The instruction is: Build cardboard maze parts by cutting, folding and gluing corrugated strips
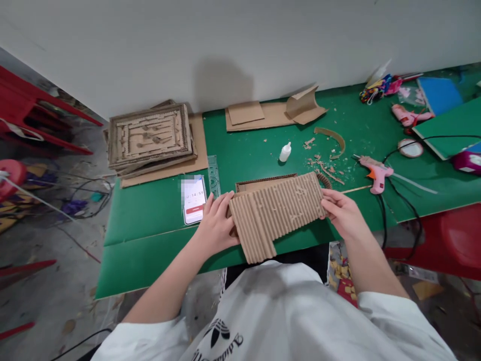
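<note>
A piece of corrugated cardboard (278,213), ridges showing and a tab extending down at its left, is held up over the table's front edge. My left hand (216,220) grips its left edge, the thumb out of sight behind it. At the right end, my right hand (340,213) pinches the edge between thumb and fingers. Behind the piece, a shallow cardboard frame (263,184) lies on the green table (158,213), partly hidden. A small white bottle (285,152) stands farther back.
Stacked cardboard panels (150,138) lie at the left, near a phone (193,200) and a green ruler (213,175). Cardboard scraps (326,168) and a pink glue gun (378,174) with cables lie right. More cardboard (270,114) rests by the wall.
</note>
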Demonstrator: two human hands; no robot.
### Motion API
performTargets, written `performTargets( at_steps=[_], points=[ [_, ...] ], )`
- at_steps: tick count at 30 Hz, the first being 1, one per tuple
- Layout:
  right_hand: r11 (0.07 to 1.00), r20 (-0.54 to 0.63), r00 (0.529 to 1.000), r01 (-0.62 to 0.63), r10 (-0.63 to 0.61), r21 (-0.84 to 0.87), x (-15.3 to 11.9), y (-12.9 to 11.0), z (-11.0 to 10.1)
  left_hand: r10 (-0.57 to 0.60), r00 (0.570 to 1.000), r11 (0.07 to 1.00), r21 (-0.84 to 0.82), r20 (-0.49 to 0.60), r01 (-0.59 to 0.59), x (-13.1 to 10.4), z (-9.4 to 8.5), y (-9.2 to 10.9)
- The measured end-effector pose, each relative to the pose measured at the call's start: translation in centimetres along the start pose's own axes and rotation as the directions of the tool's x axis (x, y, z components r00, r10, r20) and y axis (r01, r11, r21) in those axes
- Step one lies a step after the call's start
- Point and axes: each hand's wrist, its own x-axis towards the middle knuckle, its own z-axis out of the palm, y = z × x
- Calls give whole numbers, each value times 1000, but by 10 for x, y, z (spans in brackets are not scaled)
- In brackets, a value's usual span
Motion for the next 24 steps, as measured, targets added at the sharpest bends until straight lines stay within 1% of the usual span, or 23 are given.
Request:
performTargets(
  at_steps=[2, 4, 8, 11, 14, 15, 17, 19, 20, 21, 22, 24],
  points=[
    [999, -4, 1000, 8, -8, -36, -9, 8, 8, -8, 1000, 1000, -23, -16, 8, -5, 4, 8],
    [998, -12, 1000, 8, -8, -65, -16, 14, 12, -12, 999, 998, -56, -45, 9, -11, 8, 14],
    [995, -8, 1000, -19, 19, -95, -24, 26, 14, 34, 989, 997, -62, -141, -43, -18, 13, 20],
    [996, -54, 999, -8, 4, -88, -26, 36, 16, 59, 980, 997, -43, -189, -68, -18, 13, 24],
    [999, -93, 995, 21, -24, -31, -26, 39, 15, 63, 976, 997, -37, -208, -72, -18, 8, 26],
    [1000, -96, 995, 23, -25, -14, -25, 38, 12, 59, 980, 997, -35, -190, -66, -17, 7, 26],
    [1000, -105, 994, 26, -24, 17, -21, 31, 2, 47, 992, 998, -31, -117, -51, -16, 3, 24],
    [994, -174, 984, 64, -48, 87, -10, 19, -13, 42, 998, 998, -33, -36, -44, -12, -1, 21],
    [978, -259, 963, 119, -72, 170, -2, 11, -21, 45, 999, 998, -37, 1, -45, -8, -2, 19],
    [947, -371, 923, 206, -104, 248, 8, 3, -29, 46, 998, 998, -40, 34, -45, -3, -2, 17],
    [928, -436, 890, 267, -133, 262, 19, -5, -36, 44, 997, 998, -43, 70, -41, 2, -3, 15],
    [909, -496, 853, 323, -159, 263, 46, -19, -47, 33, 988, 999, -41, 150, -27, 15, -4, 10]
  ],
)
